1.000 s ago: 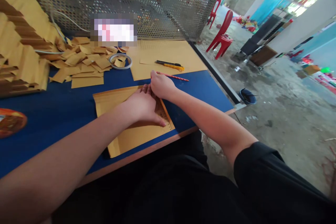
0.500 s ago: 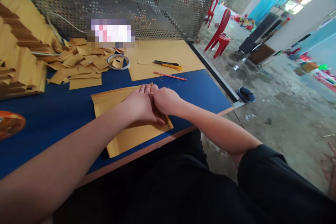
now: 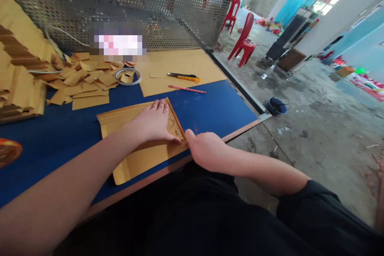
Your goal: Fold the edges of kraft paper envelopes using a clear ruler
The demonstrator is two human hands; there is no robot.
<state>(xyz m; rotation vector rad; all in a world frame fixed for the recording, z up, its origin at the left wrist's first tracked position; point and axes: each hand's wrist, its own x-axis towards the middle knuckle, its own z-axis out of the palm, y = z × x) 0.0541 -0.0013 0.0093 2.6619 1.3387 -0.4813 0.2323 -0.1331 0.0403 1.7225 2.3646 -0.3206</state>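
A folded brown paper piece (image 3: 141, 162), like a large envelope, lies at the front edge of the blue table (image 3: 216, 104). My left hand (image 3: 151, 124) rests flat on it with fingers stretched out and thumb apart. Dark printing shows on the strip just right of that hand, along the folded right edge. My right hand (image 3: 210, 152) is closed, its thumb side at the lower end of this edge by the table's rim. Its curled fingers face away, so anything inside them is hidden.
Stacked folded brown paper (image 3: 24, 88) stands at the left beside a heap of small brown pieces (image 3: 87, 82). A tape roll (image 3: 138, 78), a large brown sheet (image 3: 162, 58), a yellow-black cutter (image 3: 188, 79) and a red pencil (image 3: 189, 89) lie behind. A perforated metal screen (image 3: 168, 8) borders the back.
My right hand has slid from the far end of the paper's right edge down to its near end. My left hand stays flat on the paper. The view has shifted slightly.
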